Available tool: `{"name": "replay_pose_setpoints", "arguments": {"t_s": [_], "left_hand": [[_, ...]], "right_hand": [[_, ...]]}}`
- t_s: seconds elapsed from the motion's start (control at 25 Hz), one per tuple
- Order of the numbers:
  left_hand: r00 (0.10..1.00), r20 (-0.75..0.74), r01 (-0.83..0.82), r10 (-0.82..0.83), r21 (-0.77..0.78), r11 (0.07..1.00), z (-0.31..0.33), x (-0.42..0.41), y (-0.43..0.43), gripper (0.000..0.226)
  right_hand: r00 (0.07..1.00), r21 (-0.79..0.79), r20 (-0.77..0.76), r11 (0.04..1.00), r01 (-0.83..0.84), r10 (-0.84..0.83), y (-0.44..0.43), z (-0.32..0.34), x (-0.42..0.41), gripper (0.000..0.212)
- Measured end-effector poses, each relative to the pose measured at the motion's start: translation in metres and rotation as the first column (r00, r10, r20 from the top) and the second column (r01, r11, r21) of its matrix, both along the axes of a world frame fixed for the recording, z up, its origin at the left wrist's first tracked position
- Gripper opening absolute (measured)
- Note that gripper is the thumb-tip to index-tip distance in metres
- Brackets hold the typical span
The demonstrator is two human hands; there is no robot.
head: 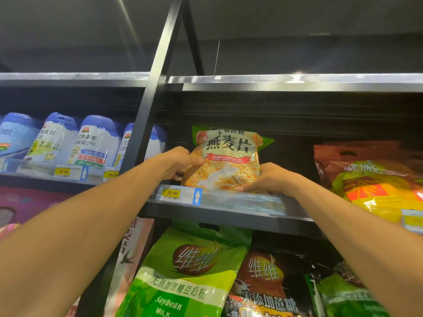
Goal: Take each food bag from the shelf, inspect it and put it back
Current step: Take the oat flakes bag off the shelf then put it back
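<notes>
A green and orange oatmeal bag (pixel 229 159) with large Chinese characters stands upright on the upper shelf (pixel 240 209), just behind its front rail. My left hand (pixel 180 160) grips the bag's left edge, thumb on the front. On the other side, my right hand (pixel 269 178) holds the lower right corner, low by the shelf rail. Both arms reach up from below. The bag's base is hidden behind the rail and the fingers.
A yellow and orange bag (pixel 375 186) sits to the right on the same shelf. Blue-lidded tins (pixel 96 143) fill the left bay beyond a black upright post (pixel 151 106). Below hang a green soybean milk bag (pixel 190 268) and a dark brown bag (pixel 265 287). A 22.90 price tag (pixel 172 193) marks the rail.
</notes>
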State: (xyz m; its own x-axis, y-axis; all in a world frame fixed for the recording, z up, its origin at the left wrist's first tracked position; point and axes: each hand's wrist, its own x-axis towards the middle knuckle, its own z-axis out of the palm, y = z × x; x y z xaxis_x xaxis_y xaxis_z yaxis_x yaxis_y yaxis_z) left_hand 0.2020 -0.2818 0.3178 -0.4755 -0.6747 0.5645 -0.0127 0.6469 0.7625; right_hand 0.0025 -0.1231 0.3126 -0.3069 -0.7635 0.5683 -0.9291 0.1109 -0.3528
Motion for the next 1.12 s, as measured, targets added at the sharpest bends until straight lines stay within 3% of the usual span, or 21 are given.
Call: {"name": "replay_pose_setpoints", "arguments": {"t_s": [0.4,0.76,0.88,1.12], "left_hand": [[0.999,0.038,-0.026,0.025,0.031,0.999,-0.007,-0.009,-0.013,0.031],[0.977,0.176,-0.116,0.124,-0.05,0.992,-0.009,-0.005,-0.011,0.042],[0.967,0.198,-0.144,0.159,-0.088,0.986,-0.008,0.0,-0.008,0.043],[0.959,0.22,-0.153,0.181,-0.136,0.979,-0.013,0.011,0.003,0.047]], "right_hand": [[0.973,0.075,-0.16,0.98,0.182,-0.168,-0.02,-0.001,-0.003,0.057],[0.965,0.134,-0.205,0.972,0.194,-0.164,-0.019,-0.002,0.002,0.059],[0.979,0.112,-0.152,0.982,0.151,-0.133,-0.015,-0.001,0.001,0.054],[0.98,0.055,-0.1,0.983,0.175,-0.169,0.0,0.002,0.007,0.083]]}}
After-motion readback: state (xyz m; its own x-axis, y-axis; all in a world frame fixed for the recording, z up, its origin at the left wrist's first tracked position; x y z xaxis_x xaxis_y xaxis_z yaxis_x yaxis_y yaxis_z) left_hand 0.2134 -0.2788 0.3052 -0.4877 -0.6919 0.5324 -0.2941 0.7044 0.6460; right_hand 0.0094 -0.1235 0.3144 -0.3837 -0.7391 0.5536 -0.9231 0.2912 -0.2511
